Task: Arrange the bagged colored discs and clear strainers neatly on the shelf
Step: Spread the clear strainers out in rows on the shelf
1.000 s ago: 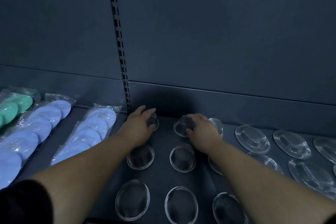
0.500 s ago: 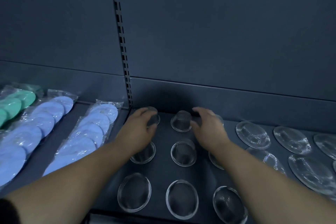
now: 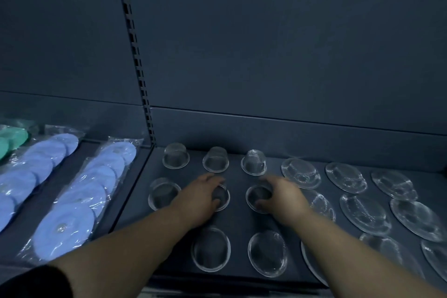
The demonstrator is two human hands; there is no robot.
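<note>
Small clear dome strainers stand in rows on the dark shelf (image 3: 135,205). My left hand (image 3: 198,197) grips the middle-row strainer (image 3: 221,197), fingers curled round it. Beside it, my right hand (image 3: 283,197) grips the neighbouring middle-row strainer (image 3: 257,197). The back row holds three small strainers (image 3: 175,158), (image 3: 215,159), (image 3: 254,162), apart from both hands. Another strainer (image 3: 160,193) sits left of my left hand. Bagged blue discs (image 3: 87,191) lie on the left shelf section.
Wider, flatter clear strainers (image 3: 301,173) lie in rows to the right. Two front-row strainers (image 3: 211,248), (image 3: 267,253) sit under my forearms near the shelf edge. More bagged blue discs (image 3: 31,167) and green discs (image 3: 12,136) lie far left. A slotted upright (image 3: 135,55) divides the back panel.
Both hands have drawn back from the back-row strainers to the middle row and now grip two strainers there. The camera has shifted, showing more of the back panel.
</note>
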